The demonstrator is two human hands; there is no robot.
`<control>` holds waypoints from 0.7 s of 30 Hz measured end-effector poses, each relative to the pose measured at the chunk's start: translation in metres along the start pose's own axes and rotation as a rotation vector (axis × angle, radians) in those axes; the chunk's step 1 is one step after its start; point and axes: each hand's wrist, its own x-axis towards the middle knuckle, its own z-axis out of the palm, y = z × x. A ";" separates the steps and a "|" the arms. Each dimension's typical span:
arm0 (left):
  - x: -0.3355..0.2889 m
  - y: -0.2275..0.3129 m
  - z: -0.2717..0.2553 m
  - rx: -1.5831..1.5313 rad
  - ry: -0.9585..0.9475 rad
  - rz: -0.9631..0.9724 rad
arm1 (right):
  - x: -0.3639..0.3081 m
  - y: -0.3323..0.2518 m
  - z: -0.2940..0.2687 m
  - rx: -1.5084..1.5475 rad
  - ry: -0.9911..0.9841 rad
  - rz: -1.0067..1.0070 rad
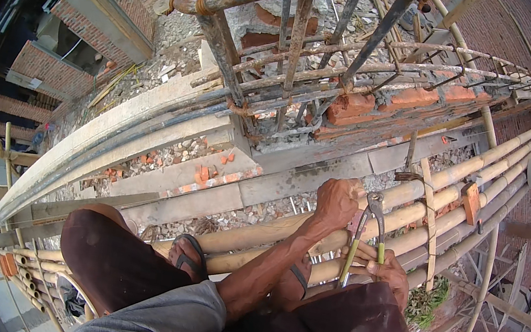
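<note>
Pincers (pixel 379 219) in front of the right knee, above the bamboo poles (pixel 412 193), head toward twelve o'clock, handles down toward six. Right hand (pixel 388 275) low on the grips, at five o'clock from the head: fingers wrapped about the handles, which stand some way apart. Left hand (pixel 337 201) at nine o'clock, just beside the head, fingers curled in a fist; cannot tell whether it pinches anything, nor whether the pincers bite on something. Step in hand reads as readying the tool. To do it well: seat both grips deep in the right palm, keep fingers out from between the handles, let the left fist sit clear of the biting edges before any squeeze. Footing matters: sandals (pixel 194 267) on round poles, eight o'clock from the tool, so weight is best kept centred. Gaps below would likely swallow a dropped tool. Rebar cage (pixel 296 40) toward eleven o'clock; swing the elbow clear of it.
</note>
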 end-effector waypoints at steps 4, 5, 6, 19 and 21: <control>-0.003 0.006 0.008 0.039 -0.060 0.190 | -0.012 0.002 -0.007 0.112 -0.018 0.003; 0.000 0.004 0.005 0.134 0.050 0.207 | -0.016 0.002 -0.008 0.074 -0.040 0.040; 0.004 0.002 0.000 0.206 0.140 0.272 | -0.019 0.001 -0.009 0.013 -0.081 0.094; 0.014 0.024 -0.027 -0.779 0.015 -0.197 | 0.022 0.083 -0.082 -1.661 0.845 -0.039; 0.016 0.023 -0.031 -0.866 0.047 -0.149 | 0.024 0.089 -0.083 -1.717 0.849 -0.030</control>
